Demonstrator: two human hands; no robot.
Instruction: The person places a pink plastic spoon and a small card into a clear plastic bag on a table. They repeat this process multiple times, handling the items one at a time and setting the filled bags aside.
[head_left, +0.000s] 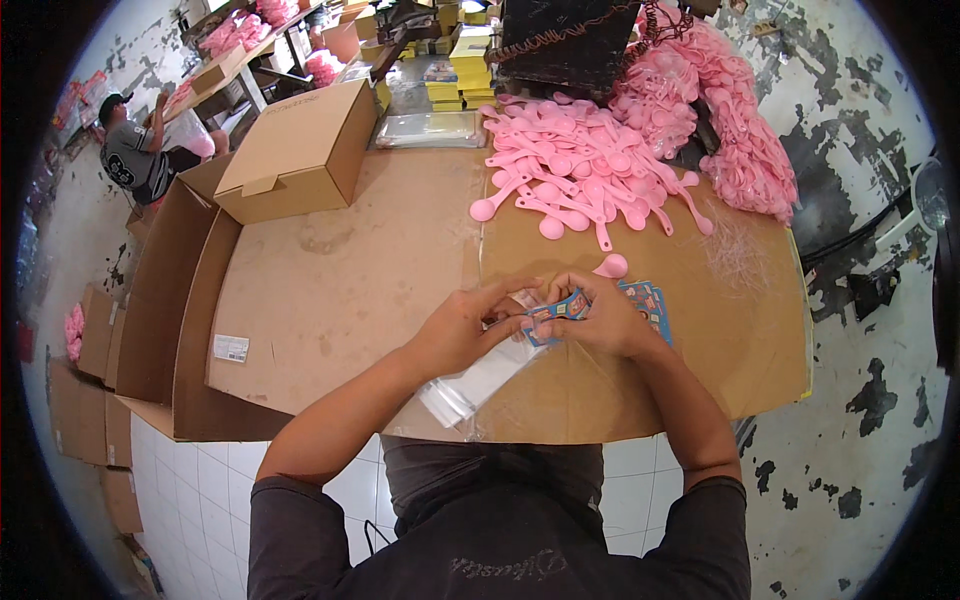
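Observation:
Over the cardboard-covered table, my two hands meet near the middle. My left hand (470,325) pinches what looks like the mouth of a clear plastic bag (524,300). My right hand (605,315) is closed on a blue printed card (570,307), which is bent and has its left end at the bag; how far it sits inside is hard to see. A stack of similar blue cards (655,305) lies beside my right hand, partly covered by it. Flat clear bags (465,390) lie under my left wrist. One pink spoon (612,266) rests just beyond my right fingers.
A heap of pink spoons (580,165) covers the table's far right, with bagged pink spoons (745,130) behind. A closed carton (290,150) and an open box (190,300) stand left, near a clear packet stack (430,130). Another person (140,150) sits far left.

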